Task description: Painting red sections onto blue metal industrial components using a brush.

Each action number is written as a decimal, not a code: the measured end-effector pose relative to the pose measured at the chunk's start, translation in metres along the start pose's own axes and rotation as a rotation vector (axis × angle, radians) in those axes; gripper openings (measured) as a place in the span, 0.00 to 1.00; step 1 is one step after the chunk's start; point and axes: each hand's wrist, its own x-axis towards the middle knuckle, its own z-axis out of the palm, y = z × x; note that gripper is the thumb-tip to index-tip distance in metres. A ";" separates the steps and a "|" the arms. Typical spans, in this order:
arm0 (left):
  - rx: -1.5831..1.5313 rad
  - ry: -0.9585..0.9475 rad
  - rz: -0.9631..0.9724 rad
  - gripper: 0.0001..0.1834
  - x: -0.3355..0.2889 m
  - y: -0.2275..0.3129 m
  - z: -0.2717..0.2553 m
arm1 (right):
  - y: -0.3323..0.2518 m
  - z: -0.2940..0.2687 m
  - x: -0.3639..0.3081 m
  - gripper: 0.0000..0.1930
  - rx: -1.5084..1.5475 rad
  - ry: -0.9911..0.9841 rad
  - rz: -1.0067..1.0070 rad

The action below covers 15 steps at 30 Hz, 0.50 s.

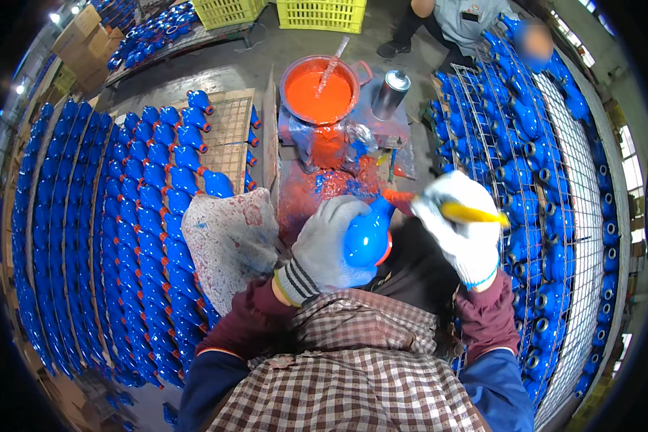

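A glossy blue bottle-shaped piece [366, 239] with a bulbous body and narrow neck is in front of my body. My left hand [331, 241], in a grey-white glove with a dark-striped cuff, wraps round its body. Red-orange colour shows on the piece's lower right edge. In my white-gloved right hand [457, 223] is a paintbrush [475, 214] with a yellow handle, and its orange-red bristles reach the tip of the neck. Beyond my hands stands a pot [317, 93] of orange paint with a stick leaning in it. A metal can [392, 94] is beside the pot.
At left, a rack [230, 133] carries rows of blue pieces with orange-red ends. Wire racks of blue pieces [522, 194] line the right side. A paint-spotted cloth [230, 237] lies by my left arm. Yellow crates [320, 16] stand far off; another person [468, 25] sits far right.
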 end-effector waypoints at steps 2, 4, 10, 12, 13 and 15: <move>-0.234 0.030 -0.046 0.48 -0.011 -0.014 0.005 | 0.003 0.002 -0.016 0.10 0.206 0.105 -0.006; -0.603 0.030 -0.107 0.54 -0.017 -0.016 0.004 | 0.012 0.012 -0.033 0.10 0.479 0.235 0.126; -1.711 -0.051 -0.329 0.60 -0.033 -0.001 0.016 | 0.023 0.065 -0.050 0.10 1.545 0.447 0.625; -1.672 -0.191 -1.135 0.61 -0.034 -0.024 0.037 | 0.025 0.078 -0.054 0.12 1.806 0.392 0.793; -1.661 -0.207 -1.142 0.61 -0.036 -0.024 0.044 | 0.025 0.081 -0.054 0.14 1.915 0.330 0.876; -2.090 -0.308 -0.112 0.61 -0.043 -0.017 0.053 | 0.035 0.085 -0.054 0.13 2.265 0.140 0.921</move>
